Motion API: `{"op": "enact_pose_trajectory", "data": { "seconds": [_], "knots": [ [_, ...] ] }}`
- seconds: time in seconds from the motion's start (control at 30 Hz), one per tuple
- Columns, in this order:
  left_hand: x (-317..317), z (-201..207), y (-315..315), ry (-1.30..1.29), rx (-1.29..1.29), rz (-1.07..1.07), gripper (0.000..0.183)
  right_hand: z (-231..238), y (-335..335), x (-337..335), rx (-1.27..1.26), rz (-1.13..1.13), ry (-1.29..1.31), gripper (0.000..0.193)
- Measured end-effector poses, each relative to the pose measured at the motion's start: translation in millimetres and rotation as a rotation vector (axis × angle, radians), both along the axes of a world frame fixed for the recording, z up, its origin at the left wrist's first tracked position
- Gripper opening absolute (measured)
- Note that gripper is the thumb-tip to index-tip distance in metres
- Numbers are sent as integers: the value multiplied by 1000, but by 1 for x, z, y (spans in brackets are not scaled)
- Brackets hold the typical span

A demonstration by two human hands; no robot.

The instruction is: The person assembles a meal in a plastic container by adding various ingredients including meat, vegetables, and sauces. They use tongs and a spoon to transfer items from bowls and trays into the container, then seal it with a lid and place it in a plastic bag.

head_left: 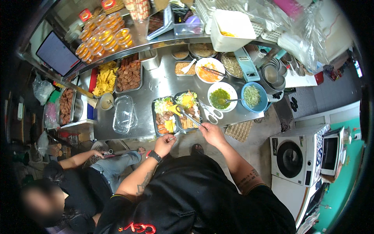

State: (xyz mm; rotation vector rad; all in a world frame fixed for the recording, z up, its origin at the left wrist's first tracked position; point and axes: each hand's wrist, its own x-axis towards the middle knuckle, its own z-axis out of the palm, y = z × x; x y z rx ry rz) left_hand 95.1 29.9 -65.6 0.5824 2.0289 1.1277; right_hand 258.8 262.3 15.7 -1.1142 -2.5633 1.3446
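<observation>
By the black trays point(153, 117) | right fingers point(203, 126) closed around tongs point(190, 116) | left fingers point(169, 137) bunched, grip unclear

There are two black trays point(154, 117) of food, one clear plastic container point(124, 114), two round white bowls point(233, 93), one round blue bowl point(261, 105), two pairs of tongs point(191, 117), one white spoon point(188, 67) and one pair of white-handled scissors point(212, 113). The wearer shows one left hand point(164, 145) and one right hand point(213, 134). One washing machine point(289, 159), one microwave point(330, 156) and one screen point(58, 54) appear. The orange-filled cups point(105, 37) overlap too much to count.
</observation>
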Motion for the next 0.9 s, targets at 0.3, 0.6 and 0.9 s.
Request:
{"op": "enact_pose_trajectory", "data": {
  "seconds": [0.3,0.6,0.9],
  "knots": [
    [0,-18,-125,225,-187,20,28,-6,-6,-69,264,142,-117,36],
    [19,-58,-246,60,-359,213,21,30,45,37,470,17,-289,31],
    [17,-80,-306,16,-590,241,20,39,42,31,572,167,-309,25]
  ]
}}
